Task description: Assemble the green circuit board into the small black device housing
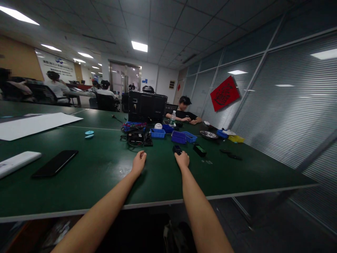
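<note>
Both my arms stretch out over a dark green table (100, 182). My left hand (139, 161) rests on the table top with its fingers curled in, and nothing shows in it. My right hand (182, 159) is closed around a small dark object (177, 149), whose top sticks out beyond the fingers. A black device with a green stripe (199, 150) lies just right of my right hand. A black box with coiled cables (137, 137) sits a little beyond my left hand.
Several blue bins (157, 133) and a metal bowl (208, 134) stand farther back, by a large black case (147, 106). A phone (55, 163), a white slab (16, 162) and a white sheet (34, 124) lie left. A person (184, 113) sits at the far side.
</note>
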The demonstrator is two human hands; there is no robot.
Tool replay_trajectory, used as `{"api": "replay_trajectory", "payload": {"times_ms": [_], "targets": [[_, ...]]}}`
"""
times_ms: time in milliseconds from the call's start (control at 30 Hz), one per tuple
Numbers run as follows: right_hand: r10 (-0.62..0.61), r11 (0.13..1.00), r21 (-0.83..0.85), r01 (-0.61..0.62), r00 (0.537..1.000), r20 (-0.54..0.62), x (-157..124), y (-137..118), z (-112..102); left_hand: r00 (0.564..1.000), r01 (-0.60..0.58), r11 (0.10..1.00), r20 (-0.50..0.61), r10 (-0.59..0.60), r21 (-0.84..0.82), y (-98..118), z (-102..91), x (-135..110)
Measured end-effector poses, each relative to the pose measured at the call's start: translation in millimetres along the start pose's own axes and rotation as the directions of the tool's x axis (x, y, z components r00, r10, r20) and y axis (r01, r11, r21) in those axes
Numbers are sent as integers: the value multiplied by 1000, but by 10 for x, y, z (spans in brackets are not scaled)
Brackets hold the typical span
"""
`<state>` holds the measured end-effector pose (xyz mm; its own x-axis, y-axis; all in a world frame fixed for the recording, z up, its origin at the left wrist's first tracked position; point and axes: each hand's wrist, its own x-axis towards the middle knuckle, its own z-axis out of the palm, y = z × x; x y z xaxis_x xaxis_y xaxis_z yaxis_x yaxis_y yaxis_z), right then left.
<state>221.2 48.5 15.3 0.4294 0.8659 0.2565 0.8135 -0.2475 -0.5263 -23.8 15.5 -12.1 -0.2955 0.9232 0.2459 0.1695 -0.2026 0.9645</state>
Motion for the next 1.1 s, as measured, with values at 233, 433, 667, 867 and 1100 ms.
{"api": "replay_trajectory", "payload": {"times_ms": [233,433,667,867,1100], "targets": [[-69,992,103,69,998,0,-182,-198,63,1000,-3,1000,21,3,23,15,-7,-7],[163,790,613,-12,968,-191,-105,-182,-159,999,-26,998,33,25,49,28,-23,-28],[-266,188,923,-335,887,376,-269,-322,-173,997,-58,989,60,51,133,71,-27,-56],[-425,294,758,-582,631,649,-516,-503,48,891,-444,823,267,366,355,274,8,-253],[-399,678,705,-205,703,589,-577,-520,159,824,-562,692,376,424,453,271,64,-277]]}}
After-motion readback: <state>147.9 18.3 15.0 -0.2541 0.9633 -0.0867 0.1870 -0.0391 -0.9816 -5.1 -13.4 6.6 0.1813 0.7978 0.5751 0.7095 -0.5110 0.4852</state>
